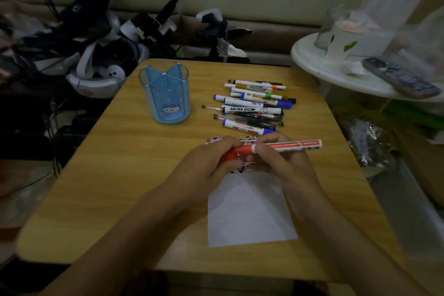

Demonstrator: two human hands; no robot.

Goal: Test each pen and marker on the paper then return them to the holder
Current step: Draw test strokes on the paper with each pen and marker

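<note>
Slim cylindrical red marker (286, 146) above the wooden table's (120, 175) middle: left hand (211, 163) grips its glossy cap, right hand (276, 154) grips the barrel over smooth white paper (249, 214).

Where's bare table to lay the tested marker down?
Bare wood lies left of the paper, in front of the blue holder, and in a strip right of the paper. It is crowded behind the hands, where the pen pile lies.

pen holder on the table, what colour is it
Translucent light blue pen holder, with a small cat face near its base; head view.
</note>
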